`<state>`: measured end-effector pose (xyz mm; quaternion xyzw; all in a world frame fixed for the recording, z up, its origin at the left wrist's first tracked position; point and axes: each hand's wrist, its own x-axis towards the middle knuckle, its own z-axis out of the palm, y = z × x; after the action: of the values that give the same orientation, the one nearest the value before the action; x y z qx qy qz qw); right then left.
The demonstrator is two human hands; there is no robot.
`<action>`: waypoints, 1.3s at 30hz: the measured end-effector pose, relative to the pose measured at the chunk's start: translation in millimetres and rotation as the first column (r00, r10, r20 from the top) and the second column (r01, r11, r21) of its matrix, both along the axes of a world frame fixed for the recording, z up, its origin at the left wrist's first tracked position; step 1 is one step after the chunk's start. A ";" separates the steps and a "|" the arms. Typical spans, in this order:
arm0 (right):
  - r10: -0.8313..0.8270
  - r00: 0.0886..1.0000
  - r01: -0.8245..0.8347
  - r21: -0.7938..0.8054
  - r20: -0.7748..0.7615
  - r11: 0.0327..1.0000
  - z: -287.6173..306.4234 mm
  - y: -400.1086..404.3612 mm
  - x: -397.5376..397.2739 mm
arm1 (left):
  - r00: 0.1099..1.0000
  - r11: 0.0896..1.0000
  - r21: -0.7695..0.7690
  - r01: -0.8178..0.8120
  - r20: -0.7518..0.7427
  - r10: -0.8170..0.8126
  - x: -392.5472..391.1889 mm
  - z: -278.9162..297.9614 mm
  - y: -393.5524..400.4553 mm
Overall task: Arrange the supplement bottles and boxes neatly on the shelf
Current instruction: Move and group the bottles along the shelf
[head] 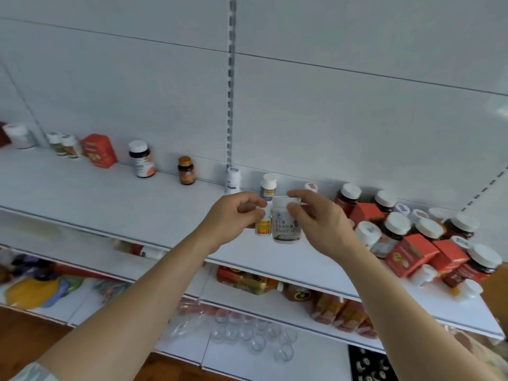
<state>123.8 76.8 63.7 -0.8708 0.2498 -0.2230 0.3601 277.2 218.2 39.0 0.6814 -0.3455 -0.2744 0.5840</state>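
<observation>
My left hand [233, 215] grips a small white bottle with a yellow-orange label [263, 225], held just above the white shelf [110, 204]. My right hand [319, 218] pinches the lid of a larger white bottle with a grey label [284, 225] right beside it. Both bottles are upright and nearly touch. Along the back of the shelf stand spaced bottles: a dark one with a white cap [141, 159], a small amber one [186, 171], two white ones [233, 180] [268, 185], and a red box [98, 150].
A jumbled heap of red boxes [409, 254] and white-capped dark bottles [395, 225] fills the shelf's right end. More bottles [64, 144] stand far left. Lower shelves hold packaged goods [247, 280] and small clear cups [255, 336].
</observation>
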 end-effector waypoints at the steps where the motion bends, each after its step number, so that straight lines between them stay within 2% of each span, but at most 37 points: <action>1: 0.014 1.000 -0.014 0.005 -0.005 1.000 -0.6 11.6 11.2 | 1.000 1.000 0.013 -0.012 0.019 0.011 10.1 0.0 12.1; 9: 0.139 0.990 -0.139 0.062 0.009 0.988 -11.0 87.7 101.5 | 0.987 0.989 0.070 -0.128 0.106 0.120 87.3 -6.4 99.0; 17: 0.273 0.961 -0.276 0.089 0.044 0.957 -19.5 120.4 219.0 | 0.950 0.951 0.098 -0.295 0.137 0.280 173.9 -11.2 151.9; 26: 0.418 0.900 -0.415 -0.052 0.126 0.908 -21.6 149.0 354.1 | 0.876 0.882 0.107 -0.459 0.222 0.429 275.1 -0.1 198.7; 34: 0.529 0.839 -0.521 -0.090 0.126 0.849 -22.6 218.5 466.8 | 0.799 0.799 0.119 -0.590 0.229 0.556 364.3 -6.0 275.8; 39: 0.525 0.849 -0.510 -0.166 0.065 0.844 -24.9 273.8 539.2 | 0.784 0.783 0.134 -0.608 0.255 0.566 432.7 -10.0 338.0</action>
<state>663.0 350.6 38.8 -0.9159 -0.0309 -0.1816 0.3566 709.9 556.2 29.0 0.8364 -0.1414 -0.0426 0.5278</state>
